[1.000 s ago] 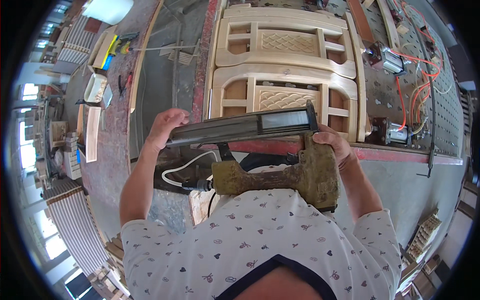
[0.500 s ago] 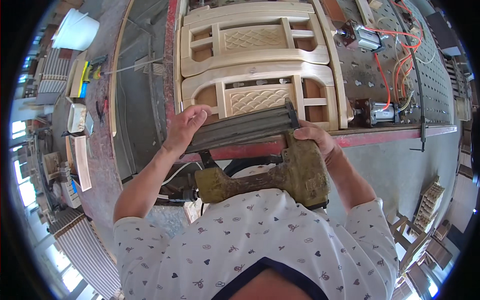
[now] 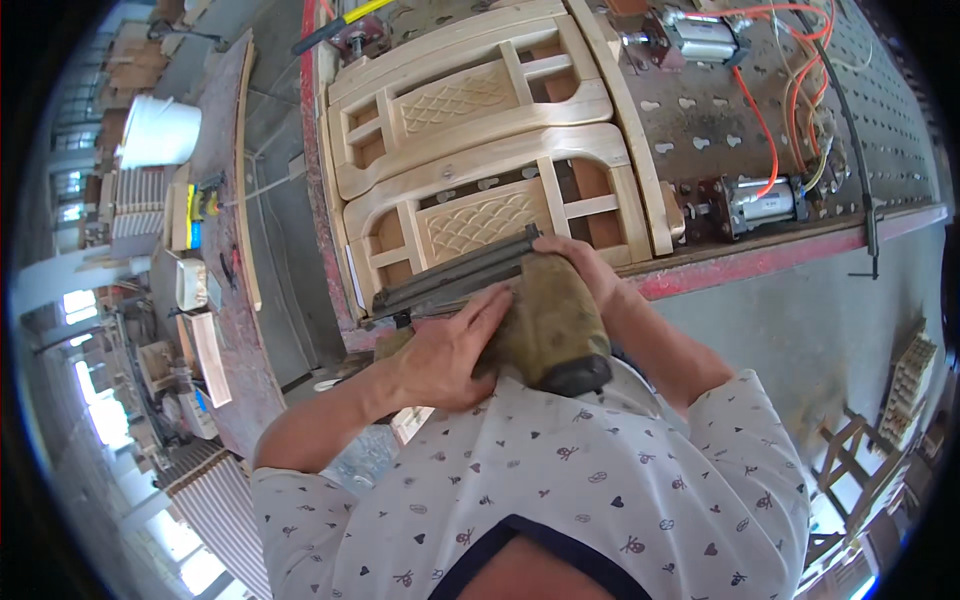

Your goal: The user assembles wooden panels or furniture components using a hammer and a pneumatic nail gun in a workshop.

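Note:
A worn olive-coloured nail gun (image 3: 560, 315) is held close against my shirt, its long dark magazine (image 3: 455, 276) pointing left along the table's front edge. My left hand (image 3: 452, 352) lies over the gun's handle, its fingers closed around it and partly hidden. My right hand (image 3: 578, 268) grips the gun's body where it meets the magazine's right end. Just beyond the magazine lie two pale wooden frame panels (image 3: 590, 140), one behind the other, each with a carved scale-pattern centre. The magazine overlaps the nearer panel's front edge in the view.
A wooden rail (image 3: 625, 130) runs along the panels' right side. Right of it, air cylinders (image 3: 757, 205) with orange hoses (image 3: 752, 120) stand on the perforated metal table. A yellow-and-black handled tool (image 3: 345, 24) is at the far left corner. A white bucket (image 3: 160, 130) stands left.
My left hand has moved from beside the magazine onto the gun's handle. The gun has turned, its body tilting and shifting left. The view has swung slightly.

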The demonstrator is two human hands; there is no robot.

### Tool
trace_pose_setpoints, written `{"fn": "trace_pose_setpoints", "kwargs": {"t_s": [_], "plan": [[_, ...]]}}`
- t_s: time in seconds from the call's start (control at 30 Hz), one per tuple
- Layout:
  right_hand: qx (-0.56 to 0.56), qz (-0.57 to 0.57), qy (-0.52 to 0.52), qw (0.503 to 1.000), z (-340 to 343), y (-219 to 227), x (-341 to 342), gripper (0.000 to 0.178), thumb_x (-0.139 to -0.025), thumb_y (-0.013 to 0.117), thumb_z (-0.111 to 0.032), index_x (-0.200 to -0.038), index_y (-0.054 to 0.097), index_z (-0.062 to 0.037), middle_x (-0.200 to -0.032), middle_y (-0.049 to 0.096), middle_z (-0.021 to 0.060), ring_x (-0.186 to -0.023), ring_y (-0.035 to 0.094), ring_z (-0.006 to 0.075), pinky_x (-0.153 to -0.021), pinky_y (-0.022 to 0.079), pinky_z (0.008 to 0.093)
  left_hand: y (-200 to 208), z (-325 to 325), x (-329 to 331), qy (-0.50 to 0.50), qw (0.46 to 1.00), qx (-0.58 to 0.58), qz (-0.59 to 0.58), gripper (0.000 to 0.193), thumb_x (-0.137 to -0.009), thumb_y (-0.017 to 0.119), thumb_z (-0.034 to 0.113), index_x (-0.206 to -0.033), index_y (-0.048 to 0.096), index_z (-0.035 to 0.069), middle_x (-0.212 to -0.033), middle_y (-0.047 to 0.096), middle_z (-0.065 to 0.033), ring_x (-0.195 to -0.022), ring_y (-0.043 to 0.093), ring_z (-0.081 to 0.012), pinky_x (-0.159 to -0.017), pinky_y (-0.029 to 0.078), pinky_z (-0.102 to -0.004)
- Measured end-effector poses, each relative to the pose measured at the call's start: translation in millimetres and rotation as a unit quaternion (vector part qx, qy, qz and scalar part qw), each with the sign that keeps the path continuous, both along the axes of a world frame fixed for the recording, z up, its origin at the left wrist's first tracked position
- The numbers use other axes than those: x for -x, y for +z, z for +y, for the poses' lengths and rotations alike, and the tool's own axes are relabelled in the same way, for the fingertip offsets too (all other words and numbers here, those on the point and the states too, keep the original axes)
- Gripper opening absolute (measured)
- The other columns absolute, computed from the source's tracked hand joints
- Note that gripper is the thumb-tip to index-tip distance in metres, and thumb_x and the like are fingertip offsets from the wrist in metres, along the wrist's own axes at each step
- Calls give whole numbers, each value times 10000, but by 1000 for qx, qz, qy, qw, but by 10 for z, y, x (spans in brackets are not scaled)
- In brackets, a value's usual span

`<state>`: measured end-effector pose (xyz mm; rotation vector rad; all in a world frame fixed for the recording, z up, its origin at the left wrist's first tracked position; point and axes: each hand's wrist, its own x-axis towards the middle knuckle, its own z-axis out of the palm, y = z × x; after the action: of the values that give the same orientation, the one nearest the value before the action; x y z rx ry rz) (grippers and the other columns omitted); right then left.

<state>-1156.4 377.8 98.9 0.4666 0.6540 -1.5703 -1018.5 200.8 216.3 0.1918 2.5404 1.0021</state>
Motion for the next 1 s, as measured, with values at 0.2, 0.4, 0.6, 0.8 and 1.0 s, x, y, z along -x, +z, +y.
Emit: {"fn": "trace_pose_setpoints", "kwargs": {"t_s": [0.2,0.4,0.6,0.8,1.0], "plan": [[37,-12,-130,991,-269,434,-27,371,-987,477,-348,-1054,617,-10,-957,655,142,-816,653,230,-704,561,366,-390,-646,183,58,992,-100,-49,631,-729,764,129,-1306,528,33,-1210,644,-137,-990,643,-293,-879,521,-355],[-9,158,-96,983,-140,-145,18,365,-1016,445,-320,-1122,587,-1,-1038,637,155,-868,662,246,-755,574,392,301,-93,1149,231,935,188,-193,430,-780,771,151,-1169,640,25,-1063,699,-96,-863,661,-192,-754,538,-300],[66,252,-216,941,-282,-835,6,379,-1016,458,-305,-1197,591,0,-1015,648,110,-823,620,222,-732,517,316,-190,-155,1103,129,989,68,-17,469,-731,768,99,-1169,621,14,-1050,695,-106,-853,659,-214,-747,532,-309],[-19,448,-174,877,-236,-1002,89,386,-1023,456,-279,-1233,580,20,-1007,657,77,-817,593,185,-739,494,296,-566,-281,1060,-40,991,57,112,544,-644,769,90,-1160,602,48,-1017,679,-118,-803,667,-299,-692,532,-355],[-16,447,-184,875,-261,-1046,145,377,-1025,462,-277,-1237,589,7,-971,662,71,-818,587,174,-726,485,279,-665,-252,1044,-33,984,82,151,591,-632,777,91,-1188,580,50,-1006,680,-111,-798,666,-314,-685,528,-361]]}}
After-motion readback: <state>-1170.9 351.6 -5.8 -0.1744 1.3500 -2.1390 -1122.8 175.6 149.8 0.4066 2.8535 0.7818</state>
